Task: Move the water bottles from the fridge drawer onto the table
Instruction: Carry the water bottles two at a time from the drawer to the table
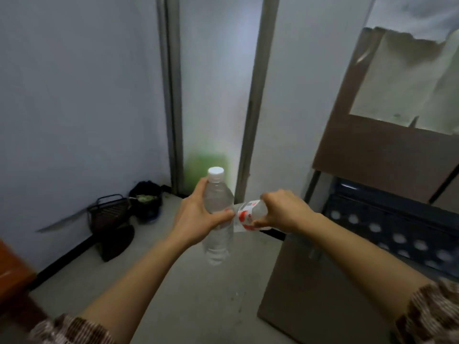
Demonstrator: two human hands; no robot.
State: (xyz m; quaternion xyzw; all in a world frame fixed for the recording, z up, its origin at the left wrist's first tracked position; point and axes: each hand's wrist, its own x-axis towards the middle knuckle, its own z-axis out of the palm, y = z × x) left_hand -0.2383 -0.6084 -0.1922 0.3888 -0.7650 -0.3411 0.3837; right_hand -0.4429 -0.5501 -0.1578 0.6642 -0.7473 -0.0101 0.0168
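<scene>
Spotter: Patterned brown sleeves first, left sleeve [69, 328] and right sleeve [432, 314], at the near edge. Bare forearms reach away from them toward mid-scene.

Recorder: Hands?

Spotter: Left hand [196, 217] is wrapped round the clear bottle [218, 194], fingers behind, thumb across the near side. That bottle is upright, white cap on top, no label visible. Right hand [285, 212] is closed over one end of the labelled bottle [246, 214], which has a red and white wrap and lies nearly level, its free end pointing left.

Recorder: Do the two bottles touch?

Spotter: They meet or overlap beside the left thumb; cannot tell which. Both are held in the air above the grey floor [193, 294], between the two arms.

Recorder: Surroundings?

Spotter: Right, near: a cardboard box [310, 281] on the floor. Just beyond it is a dark crate [397, 232] showing rows of pale round spots, too blurred to identify. Above that, a brown board [372, 157] leans. Far centre: a frosted glass door [216, 95] in a grey frame, with a green smear low behind the glass. Far left, against the wall: a black wire basket [109, 212], and beside it a dark bag [145, 199] with something greenish inside. An orange-brown edge [12, 264] sits at near left.
</scene>
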